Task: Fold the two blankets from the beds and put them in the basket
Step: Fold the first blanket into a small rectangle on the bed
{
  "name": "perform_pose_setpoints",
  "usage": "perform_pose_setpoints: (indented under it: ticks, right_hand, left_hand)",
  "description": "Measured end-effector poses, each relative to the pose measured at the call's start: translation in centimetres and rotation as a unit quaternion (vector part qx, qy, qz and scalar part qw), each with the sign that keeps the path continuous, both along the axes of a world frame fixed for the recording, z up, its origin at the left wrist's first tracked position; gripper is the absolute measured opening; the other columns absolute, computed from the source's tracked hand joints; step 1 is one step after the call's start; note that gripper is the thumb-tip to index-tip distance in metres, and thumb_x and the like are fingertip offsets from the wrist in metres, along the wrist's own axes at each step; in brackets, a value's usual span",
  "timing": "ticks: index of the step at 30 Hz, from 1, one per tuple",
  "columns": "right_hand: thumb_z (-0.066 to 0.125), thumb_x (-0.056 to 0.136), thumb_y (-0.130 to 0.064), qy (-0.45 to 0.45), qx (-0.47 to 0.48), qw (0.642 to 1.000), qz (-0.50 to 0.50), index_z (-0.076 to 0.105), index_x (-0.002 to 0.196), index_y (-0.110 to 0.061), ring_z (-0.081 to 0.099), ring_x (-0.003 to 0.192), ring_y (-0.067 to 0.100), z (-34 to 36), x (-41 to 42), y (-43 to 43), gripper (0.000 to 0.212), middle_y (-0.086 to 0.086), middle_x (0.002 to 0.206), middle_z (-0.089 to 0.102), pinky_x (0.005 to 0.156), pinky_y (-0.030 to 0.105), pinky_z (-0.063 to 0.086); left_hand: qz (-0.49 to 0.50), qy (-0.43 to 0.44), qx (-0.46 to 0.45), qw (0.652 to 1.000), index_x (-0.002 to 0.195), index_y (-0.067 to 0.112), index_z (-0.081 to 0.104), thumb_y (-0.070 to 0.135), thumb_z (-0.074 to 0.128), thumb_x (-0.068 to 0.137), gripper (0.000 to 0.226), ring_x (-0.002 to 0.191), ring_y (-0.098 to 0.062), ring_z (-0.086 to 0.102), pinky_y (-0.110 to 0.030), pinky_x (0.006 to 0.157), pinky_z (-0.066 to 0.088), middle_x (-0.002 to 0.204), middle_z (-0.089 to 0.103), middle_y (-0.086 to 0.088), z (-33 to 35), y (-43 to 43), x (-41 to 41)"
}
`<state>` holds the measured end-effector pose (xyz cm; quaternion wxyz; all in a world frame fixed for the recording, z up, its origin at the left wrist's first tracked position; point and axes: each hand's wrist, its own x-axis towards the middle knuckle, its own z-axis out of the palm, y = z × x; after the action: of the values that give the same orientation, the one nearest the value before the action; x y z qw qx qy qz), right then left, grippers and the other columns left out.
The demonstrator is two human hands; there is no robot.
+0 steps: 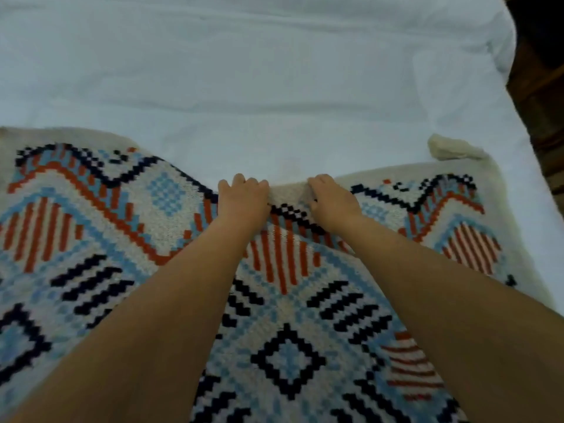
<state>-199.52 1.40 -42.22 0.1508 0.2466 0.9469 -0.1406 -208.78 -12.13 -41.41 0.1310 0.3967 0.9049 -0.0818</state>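
Note:
A woven blanket (91,245) with cream ground and blue, orange and dark navy geometric patterns lies spread over the near half of a bed. Both my arms reach forward across it. My left hand (242,198) and my right hand (332,199) sit close together at the middle of the blanket's far cream edge, fingers curled down over that edge and gripping it. The edge dips toward me between them. A cream corner tassel (451,148) sticks out at the far right corner. No basket and no second blanket are in view.
The bed's white sheet (259,71) stretches beyond the blanket to the top of the view. The bed's right edge runs diagonally at the right, with dark wooden floor or furniture (543,71) past it.

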Motion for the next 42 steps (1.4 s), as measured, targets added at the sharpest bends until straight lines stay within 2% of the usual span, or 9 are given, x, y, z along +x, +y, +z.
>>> perform_pose_setpoints:
  ticks: [3, 6, 9, 13, 15, 17, 20, 35, 42]
  right_hand:
    - [0.044, 0.094, -0.009, -0.030, 0.000, 0.999, 0.020, 0.034, 0.135, -0.011, 0.052, 0.100, 0.029, -0.5, 0.0, 1.8, 0.042, 0.011, 0.138, 0.038, 0.069, 0.032, 0.040]
    - [0.044, 0.092, -0.005, -0.021, 0.020, 0.998, 0.052, 0.048, 0.093, -0.009, 0.043, 0.074, 0.025, -0.4, -0.5, 2.6, 0.005, 0.011, 0.102, 0.048, 0.062, 0.032, 0.034]
    - [0.041, 0.088, 0.004, 0.064, 0.007, 0.998, 0.006, 0.033, 0.067, -0.013, 0.041, 0.070, 0.024, -0.2, -1.2, 4.3, 0.028, 0.005, 0.078, 0.037, 0.058, 0.031, 0.030]
    - [0.035, 0.085, 0.010, 0.180, -0.007, 0.979, -0.094, 0.020, 0.062, -0.019, 0.039, 0.072, 0.023, 0.4, -3.1, 7.8, 0.040, 0.009, 0.087, 0.035, 0.059, 0.033, 0.027]
    - [0.036, 0.086, 0.010, 0.191, 0.004, 0.975, -0.113, 0.031, 0.068, -0.015, 0.039, 0.077, 0.025, -0.4, -3.5, 9.1, 0.032, 0.013, 0.093, 0.040, 0.061, 0.034, 0.027]
    - [0.036, 0.089, 0.007, 0.145, 0.009, 0.986, -0.087, 0.047, 0.108, -0.007, 0.044, 0.098, 0.030, -2.3, -3.1, 9.4, 0.026, 0.019, 0.119, 0.046, 0.074, 0.037, 0.036]
    - [0.031, 0.095, -0.009, 0.101, 0.036, 0.994, -0.005, 0.006, 0.148, -0.010, 0.023, 0.134, 0.030, -6.1, -1.6, 8.5, 0.059, 0.011, 0.156, 0.013, 0.112, 0.038, 0.019]
    - [0.021, 0.100, -0.026, 0.063, 0.022, 0.997, -0.042, -0.011, 0.147, -0.017, -0.006, 0.145, 0.020, -6.6, 0.7, 5.2, 0.058, 0.001, 0.158, -0.011, 0.115, 0.032, -0.003]
    - [0.031, 0.099, -0.019, 0.111, 0.038, 0.992, -0.051, 0.038, 0.135, -0.002, 0.035, 0.132, 0.028, -0.5, 6.7, 6.9, 0.040, 0.015, 0.143, 0.038, 0.107, 0.033, 0.028]
  left_hand:
    - [0.022, 0.017, -0.020, 0.999, 0.124, 0.012, 0.042, 0.013, 0.050, 0.090, 0.035, 0.114, -0.027, 0.043, -0.038, 0.085, 0.036, 0.121, 0.050, -0.008, -0.2, 0.6, 0.9]
    - [0.036, 0.007, -0.013, 0.999, 0.107, 0.008, 0.050, -0.002, 0.052, 0.083, 0.026, 0.089, -0.025, 0.047, -0.033, 0.068, 0.035, 0.106, 0.050, -0.010, 0.6, 1.5, 0.6]
    - [0.075, 0.007, 0.044, 0.996, 0.099, 0.008, 0.048, -0.005, 0.048, 0.085, 0.018, 0.073, -0.023, 0.039, -0.032, 0.063, 0.034, 0.104, 0.047, -0.013, 1.5, 3.6, -0.2]
    - [0.085, 0.020, 0.145, 0.986, 0.098, 0.005, 0.049, -0.007, 0.043, 0.087, 0.018, 0.082, -0.030, 0.048, -0.033, 0.065, 0.034, 0.105, 0.048, -0.017, 1.2, 7.7, -2.0]
    - [0.096, 0.007, 0.182, 0.979, 0.101, 0.004, 0.049, -0.006, 0.042, 0.088, 0.018, 0.082, -0.028, 0.046, -0.033, 0.066, 0.034, 0.108, 0.049, -0.017, -0.2, 9.5, -2.7]
    - [0.104, -0.036, 0.172, 0.979, 0.118, 0.002, 0.045, 0.001, 0.039, 0.094, 0.025, 0.100, -0.028, 0.046, -0.035, 0.081, 0.040, 0.126, 0.044, -0.019, -2.5, 10.3, -2.5]
    - [0.043, -0.030, 0.099, 0.994, 0.148, 0.011, 0.006, 0.032, 0.024, 0.101, 0.055, 0.142, -0.034, 0.005, -0.043, 0.116, 0.005, 0.156, 0.003, -0.014, -7.0, 10.2, -1.1]
    - [0.005, -0.075, 0.114, 0.991, 0.147, 0.020, -0.012, 0.051, 0.015, 0.096, 0.065, 0.142, -0.030, -0.013, -0.040, 0.112, -0.010, 0.156, -0.014, -0.007, -7.7, 9.0, 0.9]
    - [-0.021, -0.119, 0.128, 0.984, 0.149, 0.017, 0.001, 0.045, 0.018, 0.099, 0.060, 0.144, -0.025, -0.002, -0.041, 0.116, 0.001, 0.158, 0.000, -0.006, -3.9, 9.9, 5.9]
